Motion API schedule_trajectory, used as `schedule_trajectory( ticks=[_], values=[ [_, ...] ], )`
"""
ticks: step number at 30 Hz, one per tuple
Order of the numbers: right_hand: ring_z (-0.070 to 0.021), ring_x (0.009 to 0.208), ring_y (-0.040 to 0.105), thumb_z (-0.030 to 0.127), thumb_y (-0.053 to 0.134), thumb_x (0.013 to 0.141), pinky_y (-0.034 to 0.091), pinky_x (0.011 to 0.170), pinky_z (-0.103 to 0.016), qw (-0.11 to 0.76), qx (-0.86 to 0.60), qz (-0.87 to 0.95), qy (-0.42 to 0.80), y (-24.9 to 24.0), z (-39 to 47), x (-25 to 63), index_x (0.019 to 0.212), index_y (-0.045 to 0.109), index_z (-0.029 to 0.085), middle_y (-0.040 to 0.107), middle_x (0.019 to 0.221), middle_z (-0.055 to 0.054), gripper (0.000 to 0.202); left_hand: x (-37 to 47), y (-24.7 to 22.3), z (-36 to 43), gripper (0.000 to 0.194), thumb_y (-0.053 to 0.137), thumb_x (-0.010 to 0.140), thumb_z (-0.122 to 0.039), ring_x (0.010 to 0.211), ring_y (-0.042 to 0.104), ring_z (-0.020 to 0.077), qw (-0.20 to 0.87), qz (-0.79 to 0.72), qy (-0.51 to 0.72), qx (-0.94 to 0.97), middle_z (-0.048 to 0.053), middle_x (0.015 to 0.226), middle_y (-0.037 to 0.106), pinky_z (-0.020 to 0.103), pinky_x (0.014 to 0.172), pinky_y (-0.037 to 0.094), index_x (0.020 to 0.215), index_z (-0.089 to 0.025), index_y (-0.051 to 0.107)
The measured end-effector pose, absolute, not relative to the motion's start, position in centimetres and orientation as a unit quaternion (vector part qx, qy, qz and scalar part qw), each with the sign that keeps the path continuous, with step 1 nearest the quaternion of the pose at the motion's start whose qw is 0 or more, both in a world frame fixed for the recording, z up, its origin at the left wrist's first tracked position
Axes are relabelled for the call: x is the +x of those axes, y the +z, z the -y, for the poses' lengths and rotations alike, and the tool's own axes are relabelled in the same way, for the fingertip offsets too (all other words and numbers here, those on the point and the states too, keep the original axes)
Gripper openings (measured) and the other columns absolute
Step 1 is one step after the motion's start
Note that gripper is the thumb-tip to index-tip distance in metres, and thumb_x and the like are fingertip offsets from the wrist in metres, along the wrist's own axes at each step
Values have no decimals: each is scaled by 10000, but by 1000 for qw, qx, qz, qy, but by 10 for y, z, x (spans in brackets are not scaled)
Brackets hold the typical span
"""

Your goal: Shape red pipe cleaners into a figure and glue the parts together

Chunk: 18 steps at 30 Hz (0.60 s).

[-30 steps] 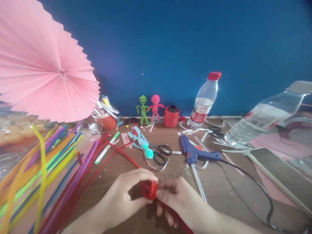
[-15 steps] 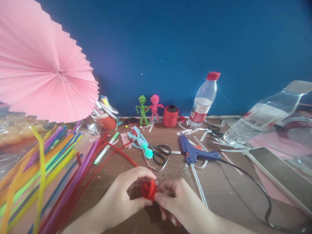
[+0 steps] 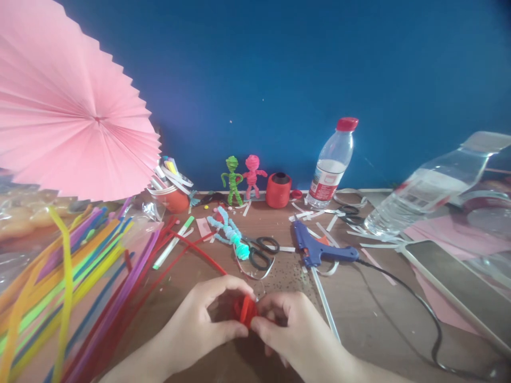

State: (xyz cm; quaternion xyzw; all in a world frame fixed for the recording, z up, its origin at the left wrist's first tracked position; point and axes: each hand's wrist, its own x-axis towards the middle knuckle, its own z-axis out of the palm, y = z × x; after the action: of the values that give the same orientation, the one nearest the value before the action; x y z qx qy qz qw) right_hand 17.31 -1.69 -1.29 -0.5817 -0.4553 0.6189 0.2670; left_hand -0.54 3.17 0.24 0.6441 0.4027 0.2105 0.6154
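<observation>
Near the front of the table, a small coil of red pipe cleaner [image 3: 246, 309] is held between both hands. My left hand [image 3: 211, 314] grips its left side, thumb below and fingers curved over the top. On its right side, my right hand [image 3: 289, 322] pinches it between thumb and forefinger, with the other fingers curled beneath. Just beyond the hands lie a light blue pipe-cleaner figure [image 3: 231, 232] and black-handled scissors [image 3: 261, 252]. Green [image 3: 232, 180] and pink [image 3: 252, 176] figures stand by the blue wall.
Pipe cleaners [image 3: 75, 276] spread across the left, below a pink paper fan [image 3: 96, 106]. A blue glue gun [image 3: 319, 249], its cable, a phone [image 3: 451, 282] and two bottles [image 3: 327, 170] occupy the right. A red cup [image 3: 171, 199] holds markers.
The red coil has turned slightly between my fingers, and my right fingertips have shifted a little on it. The view has moved slightly.
</observation>
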Motion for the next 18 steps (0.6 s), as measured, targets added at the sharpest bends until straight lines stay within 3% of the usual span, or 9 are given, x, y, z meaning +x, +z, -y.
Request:
schedule_trajectory(
  ticks=[5, 8, 10, 13, 18],
  values=[
    [-25, 339, 389, 395, 548, 790, 270, 321, -141, 303, -492, 341, 742, -15, 16, 173, 752, 609, 124, 570, 537, 16, 280, -5, 5, -33, 308, 706, 638, 12, 687, 625, 143, 638, -414, 210, 615, -25, 743, 668, 209, 600, 493, 856, -199, 654],
    [-40, 364, 465, 510, 569, 758, 369, 337, -152, 313, -430, 281, 799, -19, 15, 172, 755, 607, 109, 612, 609, -25, 403, -5, 2, -31, 316, 665, 662, 37, 706, 635, 149, 649, -384, 221, 619, -30, 700, 654, 217, 618, 493, 862, -207, 641],
    [-48, 389, 505, 510, 628, 717, 419, 361, -164, 308, -412, 281, 810, -22, 15, 171, 760, 613, 100, 626, 647, -38, 413, -5, 0, -29, 303, 638, 692, 35, 686, 638, 145, 654, -360, 225, 626, -33, 682, 641, 228, 627, 498, 868, -211, 636],
    [-39, 386, 487, 479, 649, 712, 399, 351, -155, 313, -417, 301, 799, -23, 15, 171, 742, 618, 92, 614, 632, -30, 390, -4, -2, -28, 323, 626, 703, 36, 629, 635, 132, 655, -353, 219, 631, -15, 776, 660, 230, 588, 507, 896, -222, 640],
    [-14, 362, 401, 412, 596, 761, 293, 341, -141, 307, -461, 308, 774, -15, 15, 172, 730, 603, 114, 563, 563, 21, 300, -5, 0, -31, 281, 808, 618, -128, 919, 643, 239, 565, -358, 269, 693, 61, 1037, 660, 319, 795, 521, 868, -228, 726]
  ],
)
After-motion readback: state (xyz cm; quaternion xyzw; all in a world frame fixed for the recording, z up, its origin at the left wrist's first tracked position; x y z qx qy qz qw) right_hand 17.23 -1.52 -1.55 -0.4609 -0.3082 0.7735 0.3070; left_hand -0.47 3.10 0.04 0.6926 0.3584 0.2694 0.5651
